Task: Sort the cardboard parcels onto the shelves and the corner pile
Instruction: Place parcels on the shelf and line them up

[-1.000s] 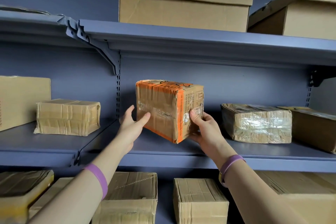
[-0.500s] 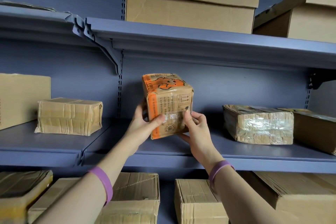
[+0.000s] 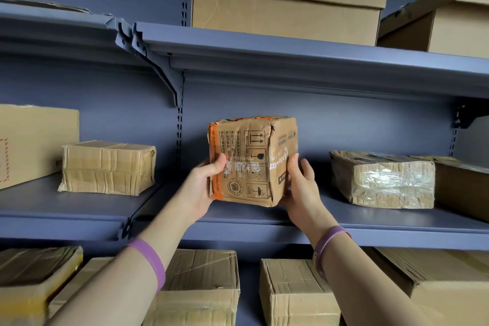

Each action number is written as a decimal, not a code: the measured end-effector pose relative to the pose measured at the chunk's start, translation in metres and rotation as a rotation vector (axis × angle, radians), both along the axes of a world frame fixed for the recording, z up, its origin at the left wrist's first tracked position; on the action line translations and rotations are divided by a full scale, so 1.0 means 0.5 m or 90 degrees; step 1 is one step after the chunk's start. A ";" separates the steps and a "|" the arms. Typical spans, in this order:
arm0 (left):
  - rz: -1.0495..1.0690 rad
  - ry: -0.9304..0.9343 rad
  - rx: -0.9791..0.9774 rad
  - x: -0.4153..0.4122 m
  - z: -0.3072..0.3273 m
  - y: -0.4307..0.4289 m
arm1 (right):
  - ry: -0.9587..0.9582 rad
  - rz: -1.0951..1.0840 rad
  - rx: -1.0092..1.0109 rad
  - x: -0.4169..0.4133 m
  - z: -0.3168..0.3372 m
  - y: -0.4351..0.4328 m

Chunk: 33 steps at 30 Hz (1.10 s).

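A small cardboard parcel with orange tape on its left edge and printed handling symbols sits between my hands at the middle shelf. Its base is at or just above the shelf surface; contact cannot be told. My left hand grips its left side, thumb on the front face. My right hand grips its right side, thumb up along the front corner. Both wrists wear purple bands.
On the same shelf lie a taped parcel and a tall box to the left, and a plastic-wrapped parcel to the right. Large lidded boxes stand on the top shelf. Several cartons fill the shelf below.
The parcel has been turned in my hands, so the printed face with symbols now faces me and the orange side points left. It has also come lower toward the shelf.
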<state>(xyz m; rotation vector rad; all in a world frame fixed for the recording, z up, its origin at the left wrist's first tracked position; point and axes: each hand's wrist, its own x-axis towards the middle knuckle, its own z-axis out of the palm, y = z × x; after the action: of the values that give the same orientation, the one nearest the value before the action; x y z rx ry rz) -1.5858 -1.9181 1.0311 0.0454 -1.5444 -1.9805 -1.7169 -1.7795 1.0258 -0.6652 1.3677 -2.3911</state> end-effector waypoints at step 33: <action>0.267 0.059 -0.039 -0.024 -0.021 -0.031 | 0.005 -0.104 0.016 -0.008 -0.005 0.002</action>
<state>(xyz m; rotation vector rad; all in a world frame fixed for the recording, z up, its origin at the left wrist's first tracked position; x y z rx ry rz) -1.5980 -1.9337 1.0203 0.2304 -1.4013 -1.5835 -1.7207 -1.7783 1.0232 -0.5759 1.5064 -2.4930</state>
